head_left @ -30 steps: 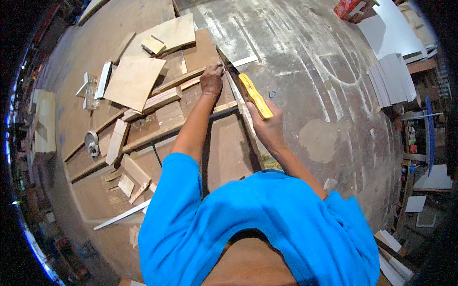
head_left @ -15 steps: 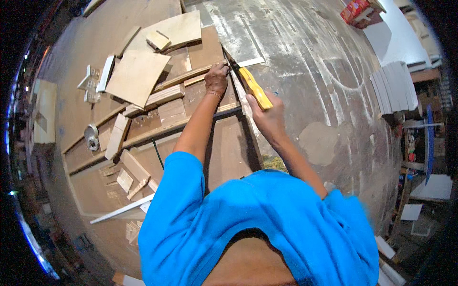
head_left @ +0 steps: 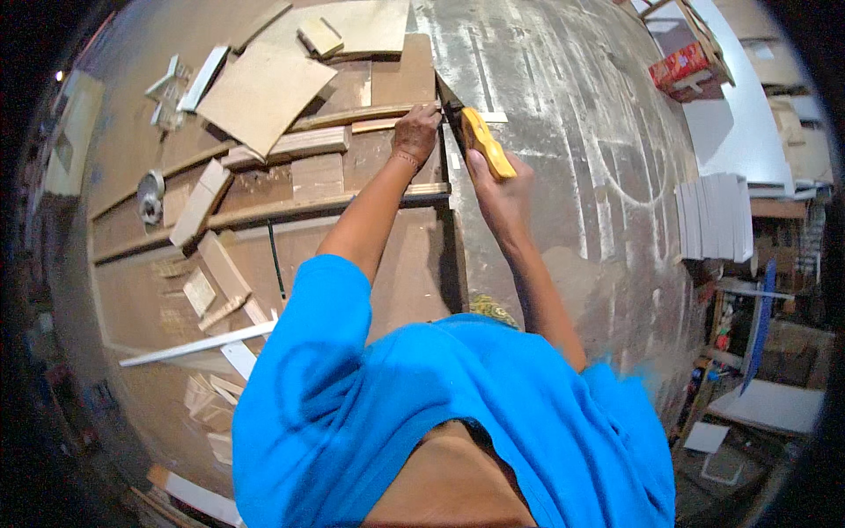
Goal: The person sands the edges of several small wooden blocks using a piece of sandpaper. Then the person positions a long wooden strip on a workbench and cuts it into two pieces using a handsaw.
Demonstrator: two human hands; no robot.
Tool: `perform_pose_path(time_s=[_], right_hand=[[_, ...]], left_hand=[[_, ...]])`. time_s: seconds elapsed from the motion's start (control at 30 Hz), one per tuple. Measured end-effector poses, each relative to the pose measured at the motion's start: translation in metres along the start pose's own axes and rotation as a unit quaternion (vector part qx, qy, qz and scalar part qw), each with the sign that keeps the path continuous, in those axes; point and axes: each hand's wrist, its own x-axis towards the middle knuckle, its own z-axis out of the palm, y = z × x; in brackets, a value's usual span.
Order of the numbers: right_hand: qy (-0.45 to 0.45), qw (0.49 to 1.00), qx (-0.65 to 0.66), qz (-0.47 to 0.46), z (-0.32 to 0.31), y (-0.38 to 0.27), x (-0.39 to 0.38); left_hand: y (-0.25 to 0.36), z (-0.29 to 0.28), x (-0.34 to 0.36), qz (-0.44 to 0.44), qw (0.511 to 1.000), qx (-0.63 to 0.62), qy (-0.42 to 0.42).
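In my right hand point(head_left: 503, 189) is a handsaw with a yellow handle point(head_left: 487, 145), its fingers wrapped round the grip. The dark saw blade point(head_left: 451, 99) points away from me, just right of my left hand and against the end of a long wooden strip point(head_left: 352, 117). My left hand point(head_left: 417, 134) is closed over that strip near its right end, fingers curled down on it. How far the blade is into the wood is hidden. A second long strip point(head_left: 299, 207) runs nearer to me, below the left wrist.
Thin plywood pieces point(head_left: 264, 92) lie far left, beside wood blocks point(head_left: 201, 202) and a round metal item point(head_left: 150, 195). A white strip point(head_left: 198, 344) and offcuts are near left. At right are a stack of white boards point(head_left: 715, 217) and a red box point(head_left: 682, 75).
My view has shifted, so the worktop sits differently in it. The saw has moved slightly forward along the left hand's side. Both hands keep their holds.
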Motion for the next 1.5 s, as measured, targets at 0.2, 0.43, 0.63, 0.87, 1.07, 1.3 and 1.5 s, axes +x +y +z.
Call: perform_pose_path(time_s=[0.2, 0.43, 0.63, 0.87, 1.07, 1.3, 1.5], right_hand=[[-0.014, 1.000, -0.007, 0.019, 0.005, -0.002, 0.004], [-0.009, 0.999, 0.032, 0.005, 0.001, 0.014, 0.015], [-0.010, 1.000, -0.017, -0.011, -0.003, -0.002, -0.004], [0.000, 0.999, -0.034, -0.030, 0.032, 0.029, 0.046], [-0.032, 0.998, 0.028, 0.037, -0.002, 0.001, 0.002], [-0.036, 0.999, 0.006, 0.033, 0.030, 0.018, 0.062], [-0.052, 0.998, 0.028, 0.022, 0.008, 0.000, 0.027]], left_hand=[[-0.005, 0.004, -0.001, 0.024, 1.000, -0.009, 0.005], [0.003, -0.001, 0.003, -0.015, 0.997, 0.031, -0.074], [-0.005, -0.008, 0.001, -0.003, 1.000, 0.001, -0.015], [0.006, -0.005, 0.005, -0.010, 0.998, 0.024, -0.049], [-0.005, -0.003, -0.004, -0.008, 0.999, 0.039, -0.036], [0.004, 0.001, 0.002, -0.006, 0.998, 0.042, -0.038], [0.000, -0.006, -0.004, 0.004, 1.000, 0.006, -0.002]])
